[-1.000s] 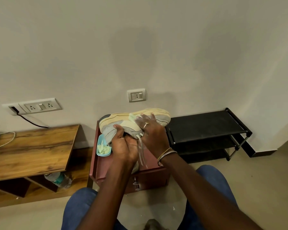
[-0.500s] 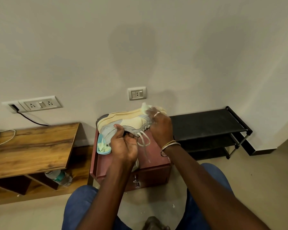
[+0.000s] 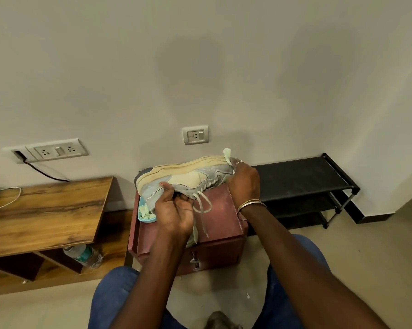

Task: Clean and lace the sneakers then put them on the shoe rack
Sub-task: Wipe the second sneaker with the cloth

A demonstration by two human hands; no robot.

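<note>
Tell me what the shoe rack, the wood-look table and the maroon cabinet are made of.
Shoe rack: thin black tubes, likely metal, with matte shelves, perhaps fabric. Table: bold brown grain with a slight sheen, wood or laminate. Maroon cabinet: painted, scuffed pale on top; metal or wood, unclear.

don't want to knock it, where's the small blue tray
In the head view, the blue tray sits at the left edge of the maroon cabinet top, just left of the left hand and partly under the sneaker.

Apparently open way to shoe rack (image 3: 300, 173)
</note>
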